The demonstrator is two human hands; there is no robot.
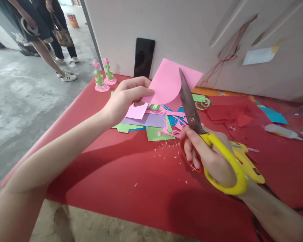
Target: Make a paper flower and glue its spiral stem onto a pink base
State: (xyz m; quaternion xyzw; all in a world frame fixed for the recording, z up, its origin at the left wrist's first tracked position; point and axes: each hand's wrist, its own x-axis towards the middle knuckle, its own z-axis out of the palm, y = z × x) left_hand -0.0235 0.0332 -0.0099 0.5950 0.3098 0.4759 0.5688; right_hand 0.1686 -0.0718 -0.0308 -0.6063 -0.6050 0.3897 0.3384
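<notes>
Between the thumb and fingers of my left hand a square of pink paper is pinched by its lower left corner, held above the table. A curved cut runs through the paper from its lower edge, and a flap hangs below the line. My right hand grips scissors with one yellow and one red handle loop. Their blades look nearly closed and lie at the cut, tips pointing up over the paper. Underneath are scraps of pink, green, purple and blue paper.
Two small paper flowers stand at the table's far left corner. A dark phone leans on the white wall. At right lie a yellow glue gun, a small bottle and red paper. Two people stand beyond the table.
</notes>
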